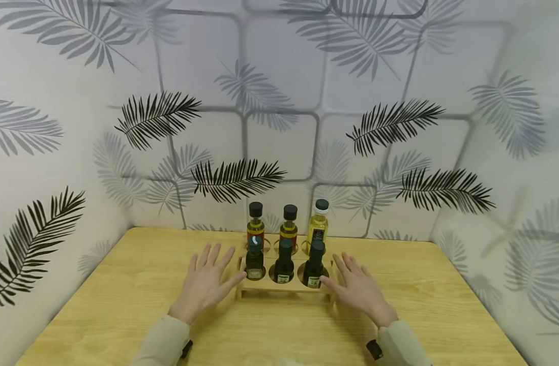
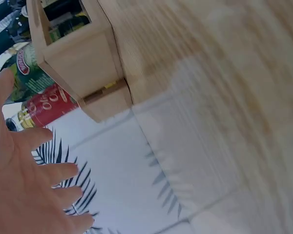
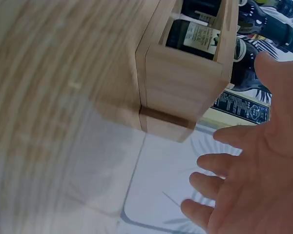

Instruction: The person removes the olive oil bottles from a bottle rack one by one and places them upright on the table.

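Note:
A two-tier wooden rack [image 1: 286, 287] stands on the table with bottles in its round holes. Its front row has three dark bottles: left [image 1: 255, 262], middle [image 1: 284, 264] and right [image 1: 314, 267]. Behind them stand two bottles with red and yellow labels [image 1: 256, 226] [image 1: 289, 229] and a pale yellow oil bottle [image 1: 318, 226] with a black cap. My left hand [image 1: 205, 284], fingers spread, is at the rack's left end, thumb towards the front left bottle. At the right end my right hand [image 1: 360, 292] is spread likewise, thumb overlapping the front right bottle in the head view. Neither hand grips anything.
The light wooden table [image 1: 279, 335] reaches back to a wall [image 1: 279, 142] printed with leaves and rounded frames. Similar patterned walls flank it left and right. Beige sleeves [image 1: 165, 341] cover both forearms, with a black strap piece [image 1: 374, 349] at the right wrist.

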Tool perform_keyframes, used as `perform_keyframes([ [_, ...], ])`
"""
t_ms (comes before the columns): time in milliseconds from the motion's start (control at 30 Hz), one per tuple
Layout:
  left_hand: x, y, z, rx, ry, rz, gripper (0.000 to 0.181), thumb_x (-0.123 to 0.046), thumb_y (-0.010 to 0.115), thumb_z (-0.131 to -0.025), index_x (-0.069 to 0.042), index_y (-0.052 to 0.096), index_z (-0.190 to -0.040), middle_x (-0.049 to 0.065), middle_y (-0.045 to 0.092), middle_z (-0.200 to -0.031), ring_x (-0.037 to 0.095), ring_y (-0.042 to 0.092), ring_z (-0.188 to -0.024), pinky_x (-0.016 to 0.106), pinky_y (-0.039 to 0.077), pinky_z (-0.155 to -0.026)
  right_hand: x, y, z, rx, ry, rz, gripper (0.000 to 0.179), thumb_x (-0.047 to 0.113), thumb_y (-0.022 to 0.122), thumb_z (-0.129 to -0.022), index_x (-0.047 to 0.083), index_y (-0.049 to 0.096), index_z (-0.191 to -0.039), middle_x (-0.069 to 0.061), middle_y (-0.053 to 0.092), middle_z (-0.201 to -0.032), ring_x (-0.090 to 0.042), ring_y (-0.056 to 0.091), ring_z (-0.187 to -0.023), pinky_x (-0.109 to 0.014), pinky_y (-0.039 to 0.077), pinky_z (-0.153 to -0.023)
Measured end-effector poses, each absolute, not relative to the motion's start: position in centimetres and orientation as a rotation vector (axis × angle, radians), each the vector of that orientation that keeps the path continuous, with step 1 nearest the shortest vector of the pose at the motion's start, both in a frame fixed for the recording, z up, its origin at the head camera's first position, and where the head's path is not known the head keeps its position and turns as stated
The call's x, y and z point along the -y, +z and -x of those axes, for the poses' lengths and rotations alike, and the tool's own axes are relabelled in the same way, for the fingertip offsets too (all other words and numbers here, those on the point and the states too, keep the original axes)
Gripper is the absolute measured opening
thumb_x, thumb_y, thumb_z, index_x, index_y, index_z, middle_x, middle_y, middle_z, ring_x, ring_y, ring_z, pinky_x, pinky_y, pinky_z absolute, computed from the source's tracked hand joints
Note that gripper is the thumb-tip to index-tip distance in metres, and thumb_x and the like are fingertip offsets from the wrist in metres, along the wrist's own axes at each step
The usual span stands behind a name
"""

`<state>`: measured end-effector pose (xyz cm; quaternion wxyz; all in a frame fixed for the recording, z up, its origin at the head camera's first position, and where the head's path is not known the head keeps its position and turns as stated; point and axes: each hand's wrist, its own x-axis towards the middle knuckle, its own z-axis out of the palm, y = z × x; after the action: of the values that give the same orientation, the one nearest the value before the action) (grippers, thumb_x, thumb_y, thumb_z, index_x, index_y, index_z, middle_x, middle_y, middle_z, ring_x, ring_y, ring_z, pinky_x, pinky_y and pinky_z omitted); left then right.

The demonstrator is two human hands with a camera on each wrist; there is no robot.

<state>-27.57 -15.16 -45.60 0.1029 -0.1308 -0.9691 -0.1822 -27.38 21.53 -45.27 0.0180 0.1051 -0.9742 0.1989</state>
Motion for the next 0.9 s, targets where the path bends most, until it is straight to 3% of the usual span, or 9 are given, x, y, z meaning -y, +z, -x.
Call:
perform_keyframes([
  [167,15.2,-45.9,27.8,2.887,-0.715,0.417,0.078,-0.065,0.042,-0.096,-0.020,0.027,-0.157,0.023,0.025,-0.159,0.043,0.012,-0.149,0.066,0.006,-0.119,-21.0,-45.7,27.9,2.939,0.870,-0.337,0.086,0.063,0.056,-0.091,0.010,0.032,-0.154,-0.020,0.031,-0.157,-0.044,0.032,-0.142,-0.064,0.030,-0.112],
  [367,15.1,-46.3,28.1,2.909,-1.048,0.438,0.079,-0.057,0.052,-0.096,-0.016,0.023,-0.158,0.023,0.026,-0.158,0.044,0.021,-0.146,0.066,0.020,-0.116,-20.1,-46.2,28.1,2.755,1.283,-0.336,0.072,0.043,0.072,-0.089,0.008,0.046,-0.146,-0.014,0.047,-0.149,-0.035,0.045,-0.136,-0.049,0.042,-0.111],
  [600,14.1,-46.4,28.3,2.875,-1.565,0.398,0.085,-0.046,0.064,-0.093,-0.019,0.018,-0.159,0.017,0.022,-0.161,0.044,0.025,-0.145,0.066,0.025,-0.114,-19.7,-46.2,28.0,2.581,1.637,-0.236,0.058,0.030,0.074,-0.089,0.009,0.054,-0.140,-0.013,0.053,-0.143,-0.034,0.041,-0.140,-0.049,0.033,-0.117],
  [900,14.0,-46.8,28.6,2.754,-1.921,0.344,0.076,-0.027,0.070,-0.092,-0.017,0.029,-0.156,0.021,0.032,-0.154,0.044,0.038,-0.137,0.055,0.046,-0.103,-18.8,-45.8,28.4,2.446,1.843,-0.263,0.053,0.017,0.075,-0.088,0.006,0.058,-0.136,-0.018,0.063,-0.129,-0.033,0.060,-0.121,-0.039,0.053,-0.099],
])
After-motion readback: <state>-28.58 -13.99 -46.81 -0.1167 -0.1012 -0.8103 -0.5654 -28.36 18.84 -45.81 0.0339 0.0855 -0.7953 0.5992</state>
